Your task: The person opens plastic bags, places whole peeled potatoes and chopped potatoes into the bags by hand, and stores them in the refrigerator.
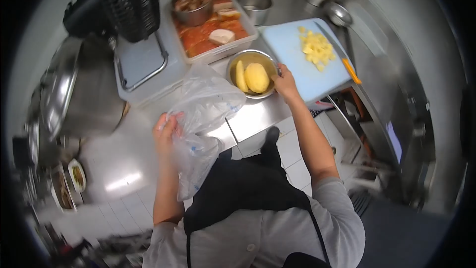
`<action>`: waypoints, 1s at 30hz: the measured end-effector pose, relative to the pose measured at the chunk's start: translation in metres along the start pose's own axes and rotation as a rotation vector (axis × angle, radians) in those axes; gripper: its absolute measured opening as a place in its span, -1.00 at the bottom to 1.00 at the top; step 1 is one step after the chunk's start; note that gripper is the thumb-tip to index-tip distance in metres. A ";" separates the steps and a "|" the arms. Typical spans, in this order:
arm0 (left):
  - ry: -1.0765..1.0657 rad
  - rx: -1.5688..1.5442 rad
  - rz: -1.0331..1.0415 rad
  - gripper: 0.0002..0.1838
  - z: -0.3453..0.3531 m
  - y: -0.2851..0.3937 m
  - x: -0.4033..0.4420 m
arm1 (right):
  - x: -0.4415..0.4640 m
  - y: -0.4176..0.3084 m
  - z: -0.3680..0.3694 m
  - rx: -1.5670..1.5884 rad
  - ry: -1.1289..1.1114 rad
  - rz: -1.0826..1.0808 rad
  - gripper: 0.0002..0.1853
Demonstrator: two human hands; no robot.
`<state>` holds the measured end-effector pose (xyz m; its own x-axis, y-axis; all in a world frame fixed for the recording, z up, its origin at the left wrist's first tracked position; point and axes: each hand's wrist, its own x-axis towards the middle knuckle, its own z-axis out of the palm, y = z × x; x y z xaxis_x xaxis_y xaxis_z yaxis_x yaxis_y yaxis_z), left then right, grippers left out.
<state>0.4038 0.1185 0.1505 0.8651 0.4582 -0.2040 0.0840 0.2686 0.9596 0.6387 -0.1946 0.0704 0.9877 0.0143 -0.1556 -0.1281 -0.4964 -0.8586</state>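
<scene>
My left hand [167,128] is closed on a crumpled clear plastic bag [210,97], which hangs down past the counter edge toward my apron. My right hand [285,83] grips the right side of a round metal bowl [232,64]. Inside the bowl lie a whole peeled potato [257,78] and a narrower yellow piece [240,75]. Just right of the bowl is a pale blue cutting board [280,44] with a heap of diced yellow pieces [317,49]. A knife with an orange handle [351,71] lies along the board's right side.
Behind the bowl stands a plastic tub [223,53] of reddish food, with a metal pot [193,17] of chopped food on it. A black fan [130,5] and a large lidded pot [91,89] occupy the left. Another metal container [255,10] and a ladle [339,15] sit farther back.
</scene>
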 end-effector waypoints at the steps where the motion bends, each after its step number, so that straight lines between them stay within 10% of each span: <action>1: 0.056 -0.027 0.018 -0.65 -0.003 -0.008 0.000 | 0.014 -0.001 0.002 -0.024 -0.046 -0.028 -0.43; 12: 0.773 0.033 0.172 -0.70 0.109 -0.015 -0.041 | 0.056 -0.025 -0.084 0.016 -0.812 -0.491 -0.39; 19: 0.197 0.199 0.046 -0.78 0.174 -0.007 -0.050 | 0.024 -0.061 -0.083 0.092 -1.223 -0.367 -0.04; 22: 0.006 0.101 -0.017 -0.79 0.179 -0.013 -0.059 | 0.038 -0.056 -0.069 0.041 -1.279 -0.541 -0.12; 26: 0.064 0.047 -0.031 -0.79 0.191 -0.040 -0.064 | 0.063 -0.057 -0.059 -0.142 -1.270 -0.154 -0.28; 30: 0.087 -0.095 -0.050 -0.75 0.218 -0.079 -0.059 | 0.083 -0.092 -0.047 -0.624 -0.956 -0.720 -0.37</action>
<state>0.4543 -0.1145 0.1285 0.8148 0.5124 -0.2712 0.0753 0.3703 0.9259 0.7363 -0.1884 0.1598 0.3363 0.9037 -0.2649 0.7021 -0.4281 -0.5690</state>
